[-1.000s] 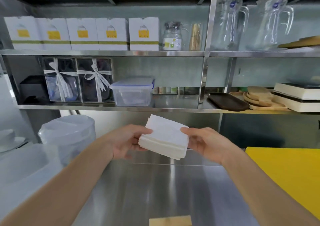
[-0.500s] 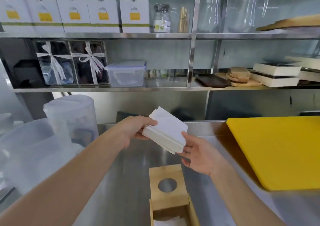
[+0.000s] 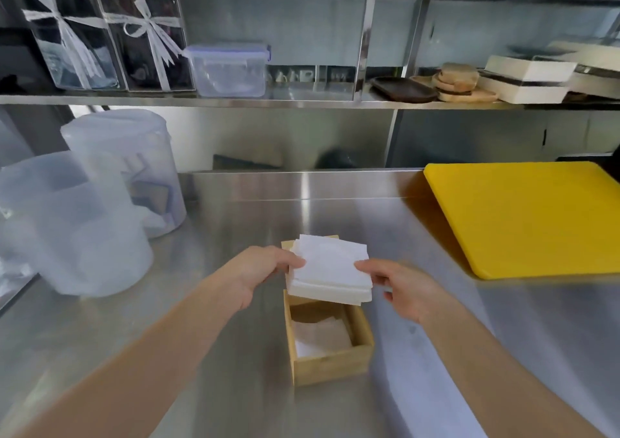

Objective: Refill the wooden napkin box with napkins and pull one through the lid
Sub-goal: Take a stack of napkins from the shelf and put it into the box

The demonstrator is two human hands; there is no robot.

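A stack of white napkins (image 3: 330, 270) hangs just above the far end of the open wooden napkin box (image 3: 332, 364), which stands on the steel counter. My left hand (image 3: 261, 273) grips the stack's left edge and my right hand (image 3: 399, 286) grips its right edge. A few napkins (image 3: 322, 335) lie at the bottom of the box. The wooden lid (image 3: 286, 244) lies behind the box, almost wholly hidden by the stack; only a corner shows.
A yellow cutting board (image 3: 530, 216) lies at the right on the steel counter (image 3: 469, 353). Two translucent plastic jugs (image 3: 77, 223) stand at the left. A shelf (image 3: 302, 102) above holds a plastic container, ribboned boxes and wooden boards.
The view has tilted down and both hands have lowered the napkin stack from chest height to just over the open box.
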